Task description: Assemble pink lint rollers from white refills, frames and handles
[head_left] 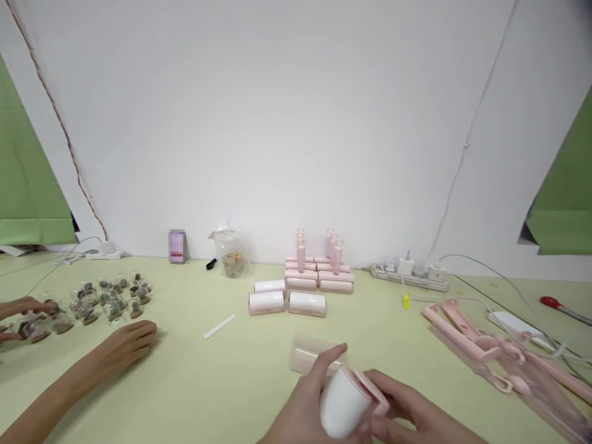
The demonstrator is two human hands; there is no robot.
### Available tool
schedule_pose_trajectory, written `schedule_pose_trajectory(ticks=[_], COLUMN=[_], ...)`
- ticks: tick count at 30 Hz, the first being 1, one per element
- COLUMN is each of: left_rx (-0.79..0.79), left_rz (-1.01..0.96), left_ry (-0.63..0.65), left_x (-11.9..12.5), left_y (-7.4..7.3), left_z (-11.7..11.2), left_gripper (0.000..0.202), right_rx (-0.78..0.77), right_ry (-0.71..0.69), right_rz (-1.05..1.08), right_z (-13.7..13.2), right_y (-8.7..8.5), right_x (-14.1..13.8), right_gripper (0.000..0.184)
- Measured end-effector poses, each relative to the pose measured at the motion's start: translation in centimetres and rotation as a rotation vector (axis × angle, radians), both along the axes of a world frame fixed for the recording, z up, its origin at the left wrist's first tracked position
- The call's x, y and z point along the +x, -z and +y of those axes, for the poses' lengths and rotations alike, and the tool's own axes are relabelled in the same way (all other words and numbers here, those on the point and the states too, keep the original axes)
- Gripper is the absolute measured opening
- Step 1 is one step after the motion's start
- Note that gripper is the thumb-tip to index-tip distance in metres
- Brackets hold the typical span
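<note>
Near the front edge, my left hand [298, 410] wraps round a white lint-roller roll [343, 404], which is tilted. My right hand [411, 407] grips a pink plastic lint-roller part [375, 394] against the roll's right end; my fingers hide some of it. Just behind my left hand lies a clear pinkish cover [303, 353]. Farther back, several white rolls in clear covers [307, 303] lie on the table. Behind them stand pink lint rollers [335, 277] with upright handles.
Pink handles [462, 336] lie at right, near a power strip [409, 277] with cables and a red-handled tool [550, 302]. A white strip [219, 327] lies left of centre. Another person's hands [124, 345] are at left, beside several small glass domes [111, 305].
</note>
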State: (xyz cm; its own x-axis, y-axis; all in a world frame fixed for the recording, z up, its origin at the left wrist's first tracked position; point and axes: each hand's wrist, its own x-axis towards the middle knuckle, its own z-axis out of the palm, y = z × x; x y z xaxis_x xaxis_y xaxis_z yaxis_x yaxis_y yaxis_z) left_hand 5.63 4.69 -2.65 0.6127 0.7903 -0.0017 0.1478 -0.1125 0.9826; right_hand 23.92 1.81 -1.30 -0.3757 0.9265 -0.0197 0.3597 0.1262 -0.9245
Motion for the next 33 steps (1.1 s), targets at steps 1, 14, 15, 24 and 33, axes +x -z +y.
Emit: schedule_pose_trajectory(ticks=[1,14,15,24,33], left_rx=[-0.004,0.166,0.159,0.085,0.065], left_rz=[-0.015,0.156,0.130,-0.039,-0.041], left_ry=[-0.012,-0.120,-0.125,-0.096,-0.057], left_x=[0.3,-4.2,-3.9,-2.8,-2.6], left_y=[-0.3,3.2,3.7,5.6,5.1], left_z=[-0.1,5.8,5.6,4.7,4.4], left_gripper=[0.082,0.074,0.069,0.068,0.067], right_rx=[0.006,0.370,0.391,0.473,0.513], right_ry=[0.008,0.340,0.287,-0.016,-0.074], right_rz=[0.117,0.115,0.042,-0.464,-0.550], right_z=[0.3,6.7,7.0,5.8,5.3], right_y=[0.5,-3.3,-3.3,-0.3,-1.6], right_x=[-0.6,-0.6,-0.9,-3.3,-3.2], right_gripper=[0.036,0.031,0.030,0.026,0.026])
